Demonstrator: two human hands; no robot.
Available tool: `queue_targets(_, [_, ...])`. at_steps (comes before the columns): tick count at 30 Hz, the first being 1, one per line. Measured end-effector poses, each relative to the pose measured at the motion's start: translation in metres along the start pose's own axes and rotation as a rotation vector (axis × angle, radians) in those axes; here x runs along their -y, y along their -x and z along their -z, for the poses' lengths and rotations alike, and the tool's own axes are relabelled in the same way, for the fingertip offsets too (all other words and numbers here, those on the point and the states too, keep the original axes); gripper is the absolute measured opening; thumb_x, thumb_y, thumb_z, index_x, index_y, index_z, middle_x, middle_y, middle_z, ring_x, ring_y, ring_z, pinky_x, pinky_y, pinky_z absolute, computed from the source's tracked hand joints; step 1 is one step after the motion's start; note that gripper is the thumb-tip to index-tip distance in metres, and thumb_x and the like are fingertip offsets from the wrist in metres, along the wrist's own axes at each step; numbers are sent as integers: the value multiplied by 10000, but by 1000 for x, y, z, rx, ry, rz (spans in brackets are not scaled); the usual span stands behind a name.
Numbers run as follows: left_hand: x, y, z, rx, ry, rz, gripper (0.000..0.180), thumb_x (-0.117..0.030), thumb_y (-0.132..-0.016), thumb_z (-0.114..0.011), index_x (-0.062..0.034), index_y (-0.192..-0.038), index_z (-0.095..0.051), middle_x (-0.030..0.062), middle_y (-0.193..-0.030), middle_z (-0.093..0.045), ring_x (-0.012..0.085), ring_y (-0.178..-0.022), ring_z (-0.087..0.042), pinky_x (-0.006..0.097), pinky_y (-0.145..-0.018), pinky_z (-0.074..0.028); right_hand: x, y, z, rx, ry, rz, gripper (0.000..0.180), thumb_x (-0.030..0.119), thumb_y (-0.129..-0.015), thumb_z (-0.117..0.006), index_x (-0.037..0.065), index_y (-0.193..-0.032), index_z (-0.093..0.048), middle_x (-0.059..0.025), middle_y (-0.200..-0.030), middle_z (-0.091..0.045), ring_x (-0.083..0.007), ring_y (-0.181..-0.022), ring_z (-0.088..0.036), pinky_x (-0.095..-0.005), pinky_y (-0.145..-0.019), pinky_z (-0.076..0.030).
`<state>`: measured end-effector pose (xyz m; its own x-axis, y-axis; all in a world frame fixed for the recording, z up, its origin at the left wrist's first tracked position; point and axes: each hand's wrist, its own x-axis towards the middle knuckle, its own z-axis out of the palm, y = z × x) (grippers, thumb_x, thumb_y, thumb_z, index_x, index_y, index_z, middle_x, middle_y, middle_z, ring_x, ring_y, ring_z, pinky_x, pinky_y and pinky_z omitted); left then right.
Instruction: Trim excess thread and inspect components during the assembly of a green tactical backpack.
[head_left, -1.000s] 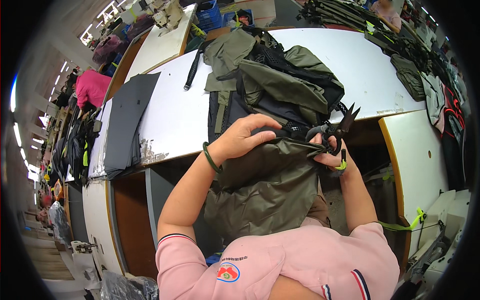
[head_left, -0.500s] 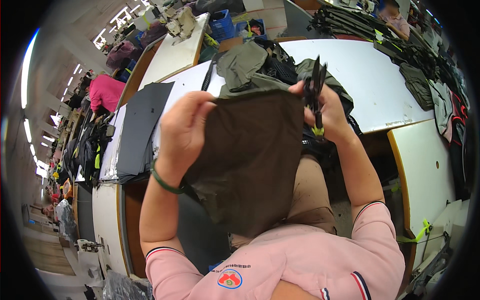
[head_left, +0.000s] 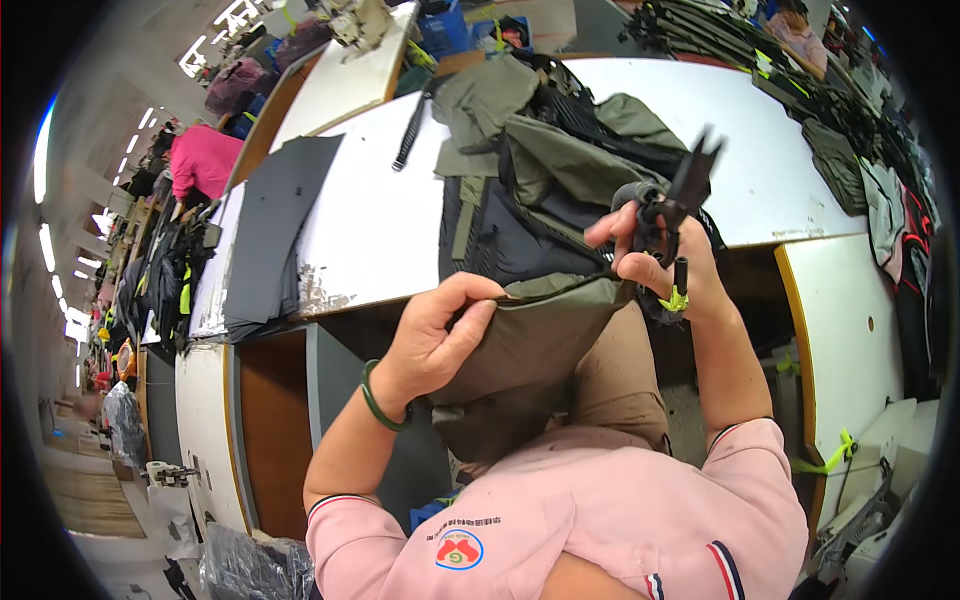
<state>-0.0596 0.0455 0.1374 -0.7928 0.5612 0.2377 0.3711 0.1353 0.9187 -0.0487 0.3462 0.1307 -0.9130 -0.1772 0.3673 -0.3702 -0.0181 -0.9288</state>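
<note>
A dark olive fabric panel [head_left: 530, 345] hangs over my lap, its top edge folded. My left hand [head_left: 435, 335] is closed, pinching the panel's upper left corner between thumb and fingers. My right hand [head_left: 670, 260] has black scissors [head_left: 690, 180] in it, their blades pointing up and away and blurred by motion. A yellow-green strip is tied near the scissors' handle. My right thumb and index finger are apart, close to the panel's right corner; whether they touch it I cannot tell. Beyond the panel lies an olive and black backpack-like piece [head_left: 520, 190] with mesh and straps.
A white table [head_left: 370, 220] spans the space in front of me. Dark grey flat sheets [head_left: 280, 230] are stacked at its left. Dark fabric pieces [head_left: 835, 165] pile up at the right. One person in pink [head_left: 205, 172] is at far left, another person [head_left: 798, 40] at far right.
The panel has come down from its raised, spread position and now sags in folds. My left hand moved down and right; my right hand moved slightly right and down, its fingers loosening.
</note>
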Motion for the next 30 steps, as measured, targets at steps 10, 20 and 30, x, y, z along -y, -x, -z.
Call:
queue_targets(10, [56,33,-53,-26,-250,-96,77,-14,-889,-600,-3,-962,-624,100,-800,-612,242,-714,-579,318,-657,-461,-34,79,-18,210,164,-374,202,16,-799,-757,28,-914,-592,-7,-843,-624,-67,-762,-570,-243,-671,-473])
queue_targets(20, [77,49,-61,265,287,320,252,-179,-859,-788,-26,-978,-628,-12,-863,-612,72,-770,-533,239,-687,-456,-37,90,-25,53,-166,-622,170,39,-790,-739,39,-867,-588,5,-831,-613,-80,-781,-576,-237,-721,-465])
queue_targets(30, [81,43,-61,263,623,552,255,-52,-859,-762,-24,-1073,-626,-16,-922,-635,22,-819,-563,173,-710,-459,-40,84,-20,95,108,-648,275,157,-781,-830,36,-865,-597,-16,-790,-611,-90,-727,-555,-248,-676,-463])
